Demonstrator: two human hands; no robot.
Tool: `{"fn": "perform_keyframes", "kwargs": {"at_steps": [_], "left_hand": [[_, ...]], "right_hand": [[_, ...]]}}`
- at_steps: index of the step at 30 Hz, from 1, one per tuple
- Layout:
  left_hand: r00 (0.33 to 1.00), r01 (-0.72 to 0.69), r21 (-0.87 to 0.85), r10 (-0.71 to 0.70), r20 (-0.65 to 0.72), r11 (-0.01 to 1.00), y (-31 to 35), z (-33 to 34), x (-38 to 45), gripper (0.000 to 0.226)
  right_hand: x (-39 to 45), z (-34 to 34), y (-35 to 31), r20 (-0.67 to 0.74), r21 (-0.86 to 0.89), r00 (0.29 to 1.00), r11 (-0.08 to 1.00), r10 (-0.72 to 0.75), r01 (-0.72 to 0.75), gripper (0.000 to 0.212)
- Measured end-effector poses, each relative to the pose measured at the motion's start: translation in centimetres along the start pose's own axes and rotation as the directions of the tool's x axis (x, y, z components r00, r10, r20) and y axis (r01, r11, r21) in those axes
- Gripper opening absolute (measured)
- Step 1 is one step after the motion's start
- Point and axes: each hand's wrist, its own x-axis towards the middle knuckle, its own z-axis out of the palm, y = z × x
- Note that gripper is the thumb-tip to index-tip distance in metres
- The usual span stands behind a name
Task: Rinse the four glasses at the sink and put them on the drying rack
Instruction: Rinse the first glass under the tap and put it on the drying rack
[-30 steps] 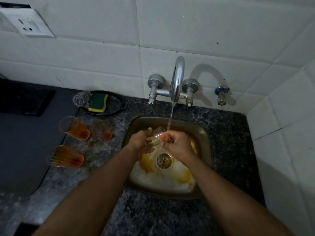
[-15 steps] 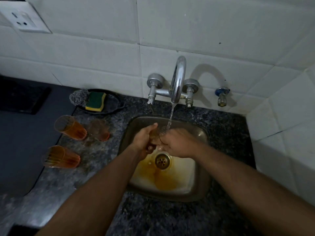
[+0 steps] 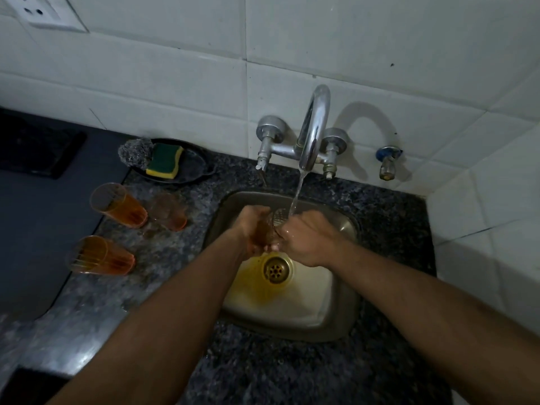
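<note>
Over the steel sink, one clear ribbed glass sits gripped between left hand and right hand; three amber-tinted glasses stand left of it.

Sponge and scrubber on dark dish

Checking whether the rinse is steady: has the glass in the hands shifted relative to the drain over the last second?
Yes. The glass has turned more upright under the tap, staying above the drain.
</note>
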Motion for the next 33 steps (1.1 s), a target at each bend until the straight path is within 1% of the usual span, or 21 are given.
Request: {"fn": "perform_keyframes", "kwargs": {"at_steps": [2,4,5,6,7,9,11,12,13,15,17,18,20,21,23,24,26,28,29,31,33], "left_hand": [[0.988,-0.152,-0.178,0.149,-0.031,0.972,-0.1,0.5,0.1,0.035],[0.959,-0.285,-0.241,0.275,-0.075,0.928,-0.8,0.8,0.2,0.027],[0.947,-0.32,-0.262,0.301,-0.109,0.911,-1.1,0.7,0.5,0.025],[0.951,-0.305,-0.255,0.28,-0.132,0.917,-1.3,0.6,0.7,0.025],[0.964,-0.253,-0.222,0.227,-0.136,0.942,-1.2,0.5,0.4,0.026],[0.997,-0.07,-0.082,0.066,-0.046,0.994,-0.8,0.4,-0.2,0.029],[0.997,0.072,0.073,-0.073,0.006,0.995,-0.1,0.2,-1.3,0.037],[0.996,0.082,0.105,-0.084,0.011,0.991,0.2,0.1,-1.5,0.038],[0.998,0.05,0.092,-0.052,0.021,0.995,0.4,0.1,-1.3,0.037],[0.994,-0.099,-0.039,0.1,0.036,0.994,0.1,0.4,-0.6,0.032],[0.962,-0.268,-0.191,0.274,0.005,0.944,-1.0,0.6,0.3,0.028],[0.948,-0.313,-0.251,0.317,-0.026,0.916,-1.6,0.7,0.5,0.028],[0.956,-0.29,-0.307,0.286,-0.06,0.906,-1.8,0.7,0.2,0.029],[0.973,-0.228,-0.272,0.229,-0.031,0.935,-1.7,0.6,0.0,0.027],[0.996,-0.049,-0.077,0.054,0.068,0.996,-1.3,0.4,-0.7,0.035],[0.996,0.029,0.029,-0.031,0.081,0.999,-1.1,0.0,-0.8,0.039],[0.991,0.105,0.144,-0.116,0.067,0.984,-0.7,-0.7,-0.5,0.045],[0.994,0.042,0.074,-0.049,0.097,0.996,-0.5,-0.7,-0.2,0.044],[0.992,-0.017,-0.051,0.023,0.123,0.999,-0.5,-0.5,-0.4,0.039],[0.972,-0.178,-0.296,0.214,0.096,0.939,-1.1,0.1,-0.2,0.031],[0.948,-0.29,-0.388,0.319,0.011,0.875,-2.3,0.6,0.3,0.025]], "right_hand": [[0.3,0.1,0.0,-0.026,0.306,0.996,0.949,0.088,-0.076,0.022],[0.5,0.6,-0.2,-0.015,0.628,0.982,0.766,0.186,-0.136,0.012],[0.4,0.7,-0.4,-0.01,0.694,0.98,0.707,0.201,-0.138,0.011],[0.2,0.8,-0.5,-0.029,0.674,0.985,0.731,0.172,-0.108,0.01],[0.0,0.9,-0.4,-0.055,0.559,0.991,0.827,0.119,-0.069,0.012],[-0.6,0.6,0.1,-0.063,0.167,0.998,0.986,0.017,-0.007,0.041],[-0.7,-0.1,0.6,-0.035,-0.118,0.999,0.992,-0.039,0.035,0.06],[-0.6,-0.4,0.5,-0.013,-0.145,0.999,0.989,-0.04,0.038,0.062],[-0.4,-0.3,0.5,-0.007,-0.102,1.0,0.995,-0.019,0.018,0.061],[0.3,0.6,0.4,-0.065,0.245,0.993,0.966,0.1,-0.082,0.047],[0.6,1.4,0.0,-0.096,0.598,0.97,0.792,0.224,-0.123,0.031],[0.5,1.6,-0.2,-0.107,0.677,0.964,0.728,0.242,-0.107,0.026],[-0.1,1.5,-0.6,-0.106,0.661,0.98,0.748,0.167,-0.057,0.019],[-0.6,1.2,-0.5,-0.095,0.548,0.99,0.836,0.104,-0.035,0.018],[-1.1,0.0,-0.2,-0.044,0.116,0.999,0.993,-0.001,0.006,0.032],[-1.1,-0.4,0.0,-0.019,-0.077,0.999,0.997,-0.033,0.032,0.04],[-0.8,-1.3,-0.1,0.002,-0.193,0.997,0.979,-0.073,0.072,0.045],[-0.2,-1.2,-0.1,-0.019,-0.077,1.0,0.997,-0.014,0.012,0.043],[0.0,-0.8,-0.1,-0.041,0.064,0.999,0.997,0.034,-0.031,0.043],[0.3,0.1,-0.4,-0.088,0.377,0.987,0.922,0.136,-0.093,0.03],[0.2,0.4,-1.0,-0.126,0.502,0.979,0.861,0.16,-0.076,0.021]]}}
